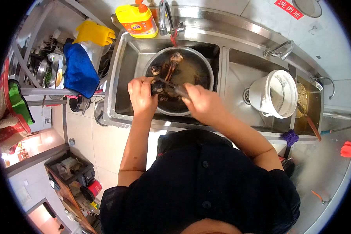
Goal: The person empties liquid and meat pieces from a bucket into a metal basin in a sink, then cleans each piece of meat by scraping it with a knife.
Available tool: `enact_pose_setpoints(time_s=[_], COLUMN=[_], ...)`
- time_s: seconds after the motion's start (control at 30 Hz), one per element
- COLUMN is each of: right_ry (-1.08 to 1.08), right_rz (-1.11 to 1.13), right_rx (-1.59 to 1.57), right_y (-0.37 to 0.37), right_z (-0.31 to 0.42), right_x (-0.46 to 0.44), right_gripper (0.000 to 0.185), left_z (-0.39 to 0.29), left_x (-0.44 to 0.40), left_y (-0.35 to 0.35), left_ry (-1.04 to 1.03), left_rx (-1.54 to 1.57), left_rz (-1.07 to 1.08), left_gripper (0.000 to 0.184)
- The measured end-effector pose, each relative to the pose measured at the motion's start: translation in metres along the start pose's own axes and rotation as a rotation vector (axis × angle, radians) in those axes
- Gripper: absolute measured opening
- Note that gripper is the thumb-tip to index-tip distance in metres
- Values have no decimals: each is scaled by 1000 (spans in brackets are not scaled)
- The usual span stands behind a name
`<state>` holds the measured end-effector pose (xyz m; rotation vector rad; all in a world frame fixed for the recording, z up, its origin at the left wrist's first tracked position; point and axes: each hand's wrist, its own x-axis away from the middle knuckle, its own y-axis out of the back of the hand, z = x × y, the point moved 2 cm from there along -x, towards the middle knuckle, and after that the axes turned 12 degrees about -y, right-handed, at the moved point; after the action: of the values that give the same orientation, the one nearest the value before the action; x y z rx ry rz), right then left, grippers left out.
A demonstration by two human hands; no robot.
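Over the left sink basin (138, 58) is a round metal bowl (209, 66) of murky water. My left hand (142, 95) grips a dark, charred piece of meat (156, 86) at the bowl's near left side. In my right hand (201, 102) is the dark handle of a knife (180, 91), its blade side pointing left against the charred piece. Farther back in the bowl lies a browned bone piece (173, 64), with a smaller piece (156, 70) to its left.
A yellow detergent bottle (137, 21) stands behind the left basin beside a faucet (163, 19). The right basin holds a white bucket (273, 93). A blue cloth (80, 70) and yellow gloves (93, 32) hang at the left rack. A purple cloth (290, 137) lies at the right front edge.
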<state>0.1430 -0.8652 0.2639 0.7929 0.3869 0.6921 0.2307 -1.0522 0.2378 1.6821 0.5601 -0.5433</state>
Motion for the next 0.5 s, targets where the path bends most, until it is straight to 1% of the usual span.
enact_pose_setpoints(time_s=[0.1,0.13,0.23,0.27,0.3,0.37,0.43,0.47,0.5], right_ry=[-6,-168,-97,-67,25,-11,-138,-104,-63], right_rz=[-136,-46,-54,15,-13,-46,-54,-92,-79], right_rx=[5,-19,4,-21,-53,-37,-38,-5,-19], right_y=[1,9,6,-3,-7,-3,9,9,8], right_z=[-14,-19,-10,-6,-1,-9,-21,-21,-15], right_x=[-10,-17,-9,-1,5,-1,-16,-16,-12], right_gripper=[31,30,30,32,34,36,37,37,37], left_z=[1,2,3,4,5,4,5,6,7], left_x=[5,7,5,6,7,9,13,13,12], left_y=[0,1,-2,-4,-4,-3,-1,-4,-7], left_ry=[-55,-66,-82,-79,-77,-26,49,96,144], left_rx=[-19,-28,-56,-64,-73,-34,32,78,124], left_rz=[-39,-38,-66,-72,-78,-66,-49,-48,-47], left_gripper=[56,56,56,56,55,53,51,50,49])
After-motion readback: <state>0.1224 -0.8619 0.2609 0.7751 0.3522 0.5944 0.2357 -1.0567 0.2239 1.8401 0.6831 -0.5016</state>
